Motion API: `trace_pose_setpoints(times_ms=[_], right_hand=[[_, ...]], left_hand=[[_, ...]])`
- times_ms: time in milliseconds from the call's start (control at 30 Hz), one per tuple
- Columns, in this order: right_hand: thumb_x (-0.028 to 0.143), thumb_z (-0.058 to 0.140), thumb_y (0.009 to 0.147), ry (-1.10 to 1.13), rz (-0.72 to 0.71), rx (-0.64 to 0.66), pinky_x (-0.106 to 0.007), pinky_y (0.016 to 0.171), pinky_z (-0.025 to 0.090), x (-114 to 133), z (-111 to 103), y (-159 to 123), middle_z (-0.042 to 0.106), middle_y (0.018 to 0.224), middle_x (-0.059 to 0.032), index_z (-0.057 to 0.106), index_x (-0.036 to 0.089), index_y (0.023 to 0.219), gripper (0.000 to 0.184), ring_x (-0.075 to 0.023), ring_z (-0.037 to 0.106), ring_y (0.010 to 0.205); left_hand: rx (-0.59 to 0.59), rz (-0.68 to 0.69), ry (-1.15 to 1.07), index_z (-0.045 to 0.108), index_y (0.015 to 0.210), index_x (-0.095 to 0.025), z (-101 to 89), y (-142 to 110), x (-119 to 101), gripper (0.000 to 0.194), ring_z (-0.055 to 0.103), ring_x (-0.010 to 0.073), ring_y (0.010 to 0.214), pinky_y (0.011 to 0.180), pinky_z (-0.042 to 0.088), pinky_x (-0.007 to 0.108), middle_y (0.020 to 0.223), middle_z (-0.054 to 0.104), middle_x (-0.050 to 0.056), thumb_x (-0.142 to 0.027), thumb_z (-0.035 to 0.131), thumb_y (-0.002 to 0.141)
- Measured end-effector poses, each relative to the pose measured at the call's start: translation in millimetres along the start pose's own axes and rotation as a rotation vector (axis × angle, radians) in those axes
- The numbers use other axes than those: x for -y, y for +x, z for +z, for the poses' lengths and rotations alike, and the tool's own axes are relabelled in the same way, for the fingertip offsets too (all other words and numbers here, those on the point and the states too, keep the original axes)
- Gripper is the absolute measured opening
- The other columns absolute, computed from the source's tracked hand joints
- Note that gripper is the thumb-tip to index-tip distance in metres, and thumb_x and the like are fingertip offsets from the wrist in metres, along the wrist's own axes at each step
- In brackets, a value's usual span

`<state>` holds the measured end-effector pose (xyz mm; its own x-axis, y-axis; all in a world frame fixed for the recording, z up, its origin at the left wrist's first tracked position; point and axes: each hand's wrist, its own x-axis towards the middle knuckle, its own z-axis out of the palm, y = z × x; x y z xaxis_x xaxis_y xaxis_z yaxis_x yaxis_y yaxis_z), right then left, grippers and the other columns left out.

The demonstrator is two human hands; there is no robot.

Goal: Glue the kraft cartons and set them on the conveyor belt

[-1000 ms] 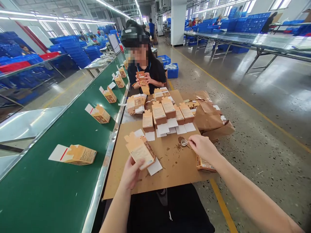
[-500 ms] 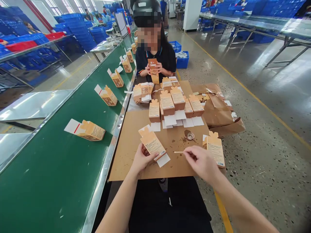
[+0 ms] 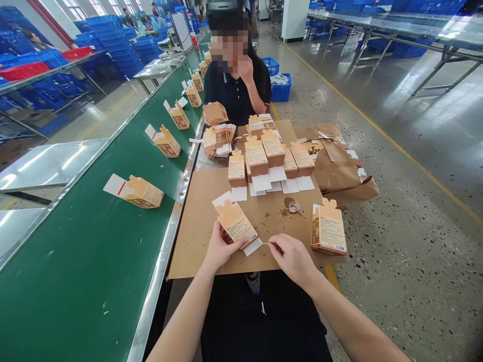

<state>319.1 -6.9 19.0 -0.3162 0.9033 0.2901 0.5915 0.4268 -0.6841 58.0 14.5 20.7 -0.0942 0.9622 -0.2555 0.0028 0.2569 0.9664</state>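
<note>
Cardboard [image 3: 196, 241], flat, brown and specked with dark splashes, spreads before the worker in the head view, right alongside a smooth green belt [image 3: 86, 261] with a shiny metal edge. On it I see a small clear round dish [image 3: 294, 206] beside a dark stain [image 3: 289, 201], and farther back a cluster of boxes [image 3: 257, 155], blocky, with scalloped tops and white paper flaps. One more pack [image 3: 329, 229] sits by the right edge.

The left hand [image 3: 221, 251] grips a carton [image 3: 236, 221], thumb across its lower front and the other fingers curled round its left side; the carton tilts, a white flap [image 3: 253, 247] poking out below. The right hand [image 3: 291, 255] pinches a thin pale stick [image 3: 266, 244], fingertips closed on it, its tip at that flap's corner; I can't tell whether they touch.

Rows of dark print run down the carton's tan front, too small for me to read, with a bluish barcode-like patch [image 3: 252, 237] near the bottom corner.
</note>
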Motion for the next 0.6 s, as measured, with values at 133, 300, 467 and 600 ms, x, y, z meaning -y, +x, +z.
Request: trace_pose_setpoints(times_ms=[133, 300, 467, 600], right_hand=[[0.025, 0.058, 0.116, 0.001, 0.068, -0.067, -0.030, 0.070, 0.061, -1, -26, -11, 0.080, 0.084, -0.0023, 0.076, 0.027, 0.096, 0.027, -0.0186, 0.074, 0.072], [0.027, 0.061, 0.114, 0.029, 0.131, -0.140, -0.030, 0.068, 0.063, 3, -48, -24, 0.081, 0.082, -0.0015, 0.076, 0.027, 0.094, 0.025, -0.0180, 0.074, 0.069], [0.033, 0.063, 0.114, 0.077, 0.201, -0.144, -0.031, 0.069, 0.067, 8, -47, -34, 0.083, 0.082, -0.0024, 0.078, 0.027, 0.091, 0.028, -0.0187, 0.075, 0.069], [0.038, 0.062, 0.115, 0.086, 0.213, -0.160, -0.030, 0.067, 0.067, 12, -43, -35, 0.082, 0.080, -0.0026, 0.079, 0.027, 0.089, 0.033, -0.0184, 0.075, 0.067]], left_hand=[[-0.051, 0.103, 0.131, 0.058, 0.127, -0.028, 4.2, -14, 11, 0.085, 0.082, 0.0388, 0.128, 0.108, 0.069, 0.054, 0.128, 0.080, 0.011, -0.045, 0.111, 0.062], [-0.106, 0.154, 0.279, 0.057, 0.130, -0.031, 9.6, -35, 24, 0.074, 0.082, 0.0379, 0.121, 0.103, 0.068, 0.054, 0.126, 0.079, 0.011, -0.049, 0.105, 0.076], [-0.138, 0.198, 0.401, 0.057, 0.128, -0.031, 12.2, -36, 38, 0.067, 0.084, 0.0382, 0.115, 0.094, 0.069, 0.051, 0.124, 0.079, 0.011, -0.054, 0.099, 0.081], [-0.138, 0.221, 0.451, 0.056, 0.123, -0.031, 10.6, -29, 48, 0.068, 0.084, 0.0389, 0.113, 0.092, 0.069, 0.048, 0.120, 0.079, 0.010, -0.054, 0.099, 0.074]])
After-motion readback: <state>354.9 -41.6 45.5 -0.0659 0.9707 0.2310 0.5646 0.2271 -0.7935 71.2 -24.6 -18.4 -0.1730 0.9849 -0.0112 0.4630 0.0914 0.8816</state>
